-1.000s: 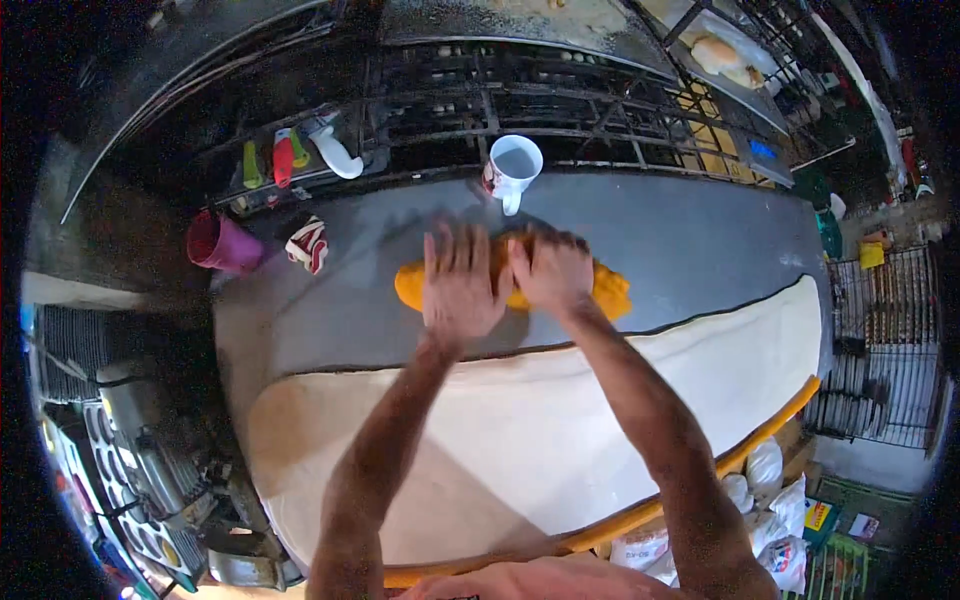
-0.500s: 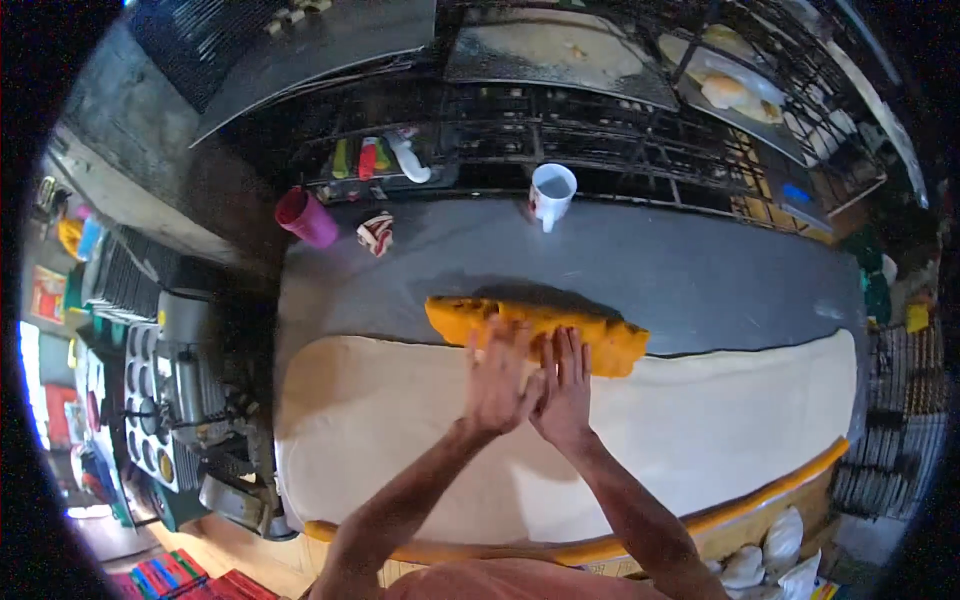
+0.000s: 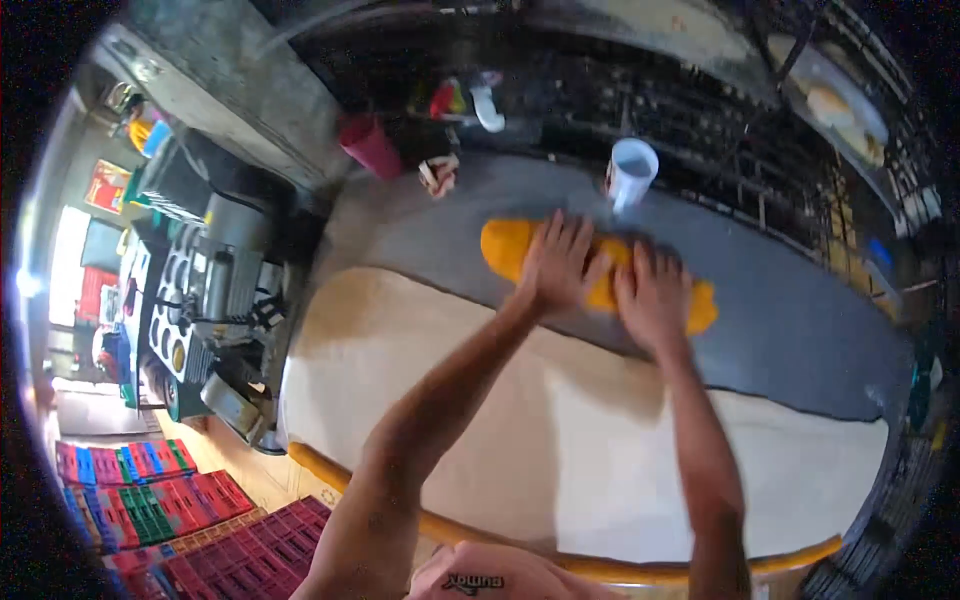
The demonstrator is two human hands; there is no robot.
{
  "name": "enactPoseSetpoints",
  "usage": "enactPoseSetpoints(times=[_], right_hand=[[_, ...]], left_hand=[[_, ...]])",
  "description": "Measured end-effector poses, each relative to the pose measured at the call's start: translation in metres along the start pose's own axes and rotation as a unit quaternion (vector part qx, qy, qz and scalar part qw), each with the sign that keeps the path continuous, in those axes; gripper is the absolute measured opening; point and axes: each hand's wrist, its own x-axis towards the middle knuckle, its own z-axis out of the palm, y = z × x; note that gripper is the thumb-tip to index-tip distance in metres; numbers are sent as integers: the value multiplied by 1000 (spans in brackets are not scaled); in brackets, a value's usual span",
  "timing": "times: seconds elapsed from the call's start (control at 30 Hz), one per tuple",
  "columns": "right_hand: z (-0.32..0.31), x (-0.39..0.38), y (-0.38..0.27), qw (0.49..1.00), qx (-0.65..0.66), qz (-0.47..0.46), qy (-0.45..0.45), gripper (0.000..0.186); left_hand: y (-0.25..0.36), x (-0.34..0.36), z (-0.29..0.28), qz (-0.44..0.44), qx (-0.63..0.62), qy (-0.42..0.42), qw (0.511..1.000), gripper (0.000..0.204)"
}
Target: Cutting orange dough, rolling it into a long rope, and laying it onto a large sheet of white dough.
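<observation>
A thick orange dough roll point(image 3: 505, 248) lies on the grey tabletop, just beyond a wide pale dough sheet point(image 3: 450, 390). My left hand point(image 3: 563, 262) presses on the roll's left half, palm down with fingers spread. On its right half rests my right hand point(image 3: 655, 298), fingers stretched out and slightly blurred. The middle of the roll shows between the two hands; other parts are hidden beneath them. Along the sheet's near edge runs a thin orange dough strip point(image 3: 640, 572), partly covered by my left arm.
A white mug point(image 3: 632, 172) stands just past the roll, near my hands. Farther left are a crumpled striped cloth point(image 3: 438, 175) and a magenta cup point(image 3: 372, 147) at the table's far edge. Dark metal racks rise behind the table. Coloured crates point(image 3: 240, 560) stack at lower left.
The orange roll has shifted away from me, off the pale sheet's far edge onto the grey tabletop. Both hands have moved with it and farther apart. The view has turned.
</observation>
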Motion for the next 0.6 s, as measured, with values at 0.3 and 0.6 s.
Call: enactPoseSetpoints(times=[0.3, 0.6], right_hand=[[0, -99, -16, 1000, -31, -6, 1, 78], [5, 58, 64, 997, -38, 66, 7, 50]], left_hand=[[34, -82, -21, -50, -33, 5, 998, 76], [-54, 74, -7, -80, -14, 71, 994, 82]])
